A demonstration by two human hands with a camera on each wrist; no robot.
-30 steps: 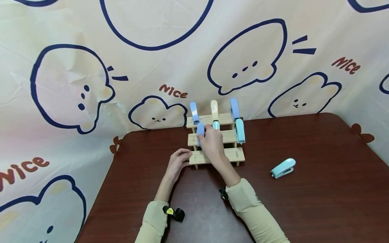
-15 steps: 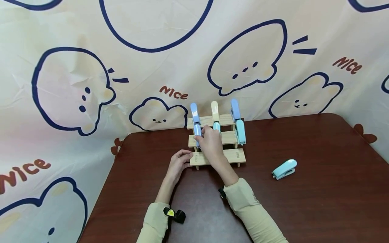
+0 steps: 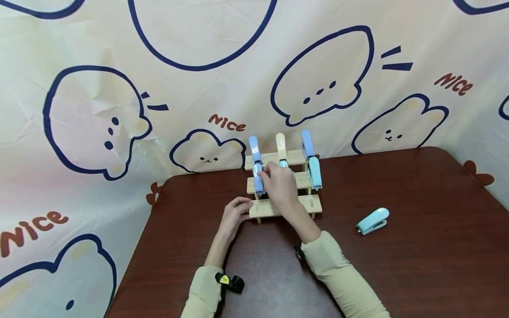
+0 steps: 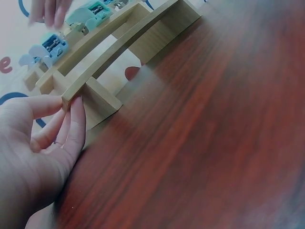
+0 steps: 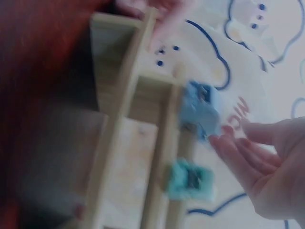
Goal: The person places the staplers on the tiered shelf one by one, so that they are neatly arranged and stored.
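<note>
My left hand [image 3: 233,216] pinches the left end of the lowest step of a small three-tier wooden rack [image 4: 71,95]. Beside a blue stapler [image 3: 258,177] standing on the middle step, my right hand [image 3: 281,187] holds nothing, its fingers a little apart from it in the right wrist view. A teal stapler [image 5: 190,180] stands in the middle of that step, mostly hidden by the right hand in the head view. At its right end is another teal stapler [image 3: 315,173]. Along the top step stand a blue stapler [image 3: 255,149], a cream stapler [image 3: 281,145] and a second blue one.
On the dark wooden table [image 3: 417,256], a light teal stapler [image 3: 373,221] lies to the right of the rack. Behind the table's far edge hangs a pale curtain [image 3: 238,92] with cartoon outlines.
My right hand has let go of the blue stapler on the middle step and drawn slightly right. That stapler stays upright. The left hand keeps its hold on the rack.
</note>
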